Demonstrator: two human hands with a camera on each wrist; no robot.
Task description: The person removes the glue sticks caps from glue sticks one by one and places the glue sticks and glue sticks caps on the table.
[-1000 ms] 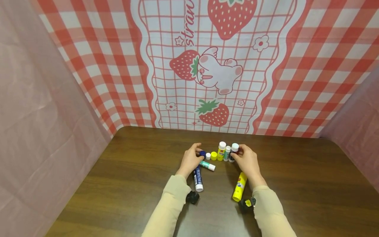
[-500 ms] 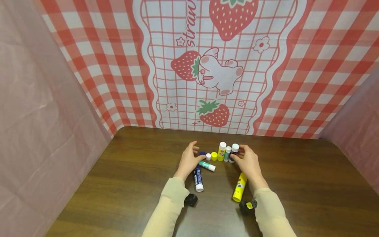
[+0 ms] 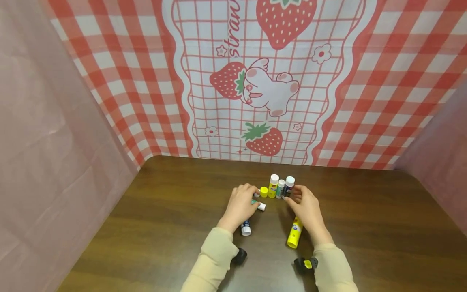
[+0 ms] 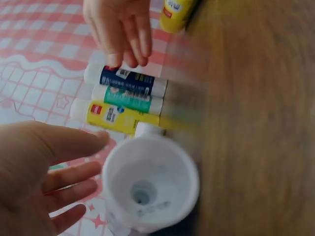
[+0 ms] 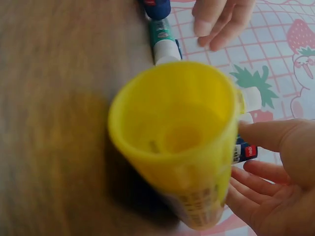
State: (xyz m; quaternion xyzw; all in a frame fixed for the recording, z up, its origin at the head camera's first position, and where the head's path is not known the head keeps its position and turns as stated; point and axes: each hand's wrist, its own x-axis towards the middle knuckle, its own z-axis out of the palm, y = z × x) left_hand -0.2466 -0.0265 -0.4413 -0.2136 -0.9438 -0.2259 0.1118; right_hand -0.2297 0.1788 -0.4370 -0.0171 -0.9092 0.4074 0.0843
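Left hand (image 3: 240, 205) has shifted rightward, partly hiding a slim, cylindrical green tube (image 3: 261, 207).

Row, all upright, whitish tops: yellow stick (image 3: 273, 187), green stick (image 3: 280, 190), navy stick (image 3: 288, 187). From row: yellow cap (image 3: 264, 192), part-hidden white cap (image 3: 257, 195) at 9 o'clock. Lying: green tube (image 3: 261, 206) at 8, navy tube (image 3: 246, 228) 7:30, yellow tube (image 3: 295, 233) 5, hollow end toward 6:30.
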